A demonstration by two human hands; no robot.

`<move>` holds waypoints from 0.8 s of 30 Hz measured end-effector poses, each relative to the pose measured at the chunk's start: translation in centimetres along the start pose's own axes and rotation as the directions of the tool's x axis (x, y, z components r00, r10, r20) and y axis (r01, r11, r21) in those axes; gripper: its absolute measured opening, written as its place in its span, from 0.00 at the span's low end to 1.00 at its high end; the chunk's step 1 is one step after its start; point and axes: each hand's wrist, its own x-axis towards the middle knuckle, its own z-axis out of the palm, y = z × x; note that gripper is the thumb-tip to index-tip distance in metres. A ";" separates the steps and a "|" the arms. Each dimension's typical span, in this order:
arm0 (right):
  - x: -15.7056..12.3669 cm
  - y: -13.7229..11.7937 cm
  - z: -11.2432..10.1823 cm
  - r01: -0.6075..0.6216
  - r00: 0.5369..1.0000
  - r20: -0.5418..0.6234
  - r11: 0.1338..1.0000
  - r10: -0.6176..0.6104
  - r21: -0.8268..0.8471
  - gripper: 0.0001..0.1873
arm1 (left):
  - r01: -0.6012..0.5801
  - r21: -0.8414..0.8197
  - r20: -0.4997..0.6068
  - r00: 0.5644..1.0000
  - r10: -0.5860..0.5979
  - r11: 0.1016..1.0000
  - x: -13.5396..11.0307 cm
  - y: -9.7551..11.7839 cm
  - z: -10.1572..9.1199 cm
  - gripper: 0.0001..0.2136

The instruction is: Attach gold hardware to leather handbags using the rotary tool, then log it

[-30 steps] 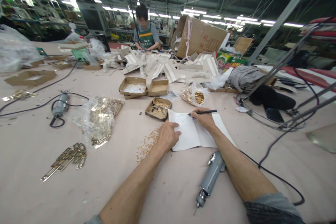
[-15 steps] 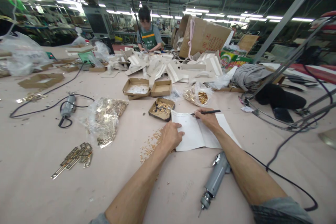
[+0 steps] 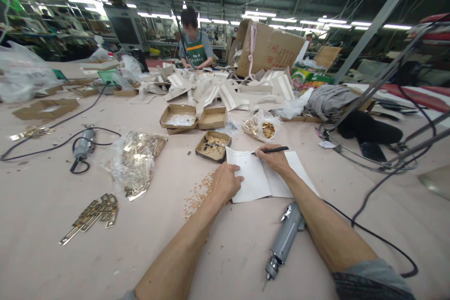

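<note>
An open white notebook (image 3: 262, 176) lies on the pale table (image 3: 52, 187) in front of me. My left hand (image 3: 225, 183) rests on its left page with the fingers curled down, pressing the paper flat. My right hand (image 3: 274, 157) is closed on a black pen (image 3: 274, 150) whose tip touches the top of the left page. A scatter of small gold parts (image 3: 197, 193) lies just left of my left hand. A grey power screwdriver (image 3: 283, 239) with a black cord lies on the table between my forearms.
Small cardboard trays (image 3: 213, 143) of gold parts, plastic bags of brass pieces (image 3: 135, 159), flat metal strips (image 3: 93, 215), a second corded tool (image 3: 82, 146) and black cables (image 3: 369, 197) lie around. Across the table a person in a green apron (image 3: 195, 49) works beside a large carton (image 3: 269, 49).
Both hands stay on the notebook with the pen at the same spot. Only the view shifts slightly.
</note>
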 end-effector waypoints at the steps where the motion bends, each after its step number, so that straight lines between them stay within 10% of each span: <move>1: 0.0 -0.1 0.0 -0.001 1.000 0.002 1.000 0.001 0.001 0.08 | -0.002 0.002 0.000 1.000 0.002 1.000 0.0 0.0 0.0 0.20; 24: 0.0 -0.1 0.1 0.001 1.000 0.021 1.000 -0.002 0.015 0.10 | -0.003 0.012 0.012 1.000 0.003 1.000 -0.1 0.1 -0.2 0.20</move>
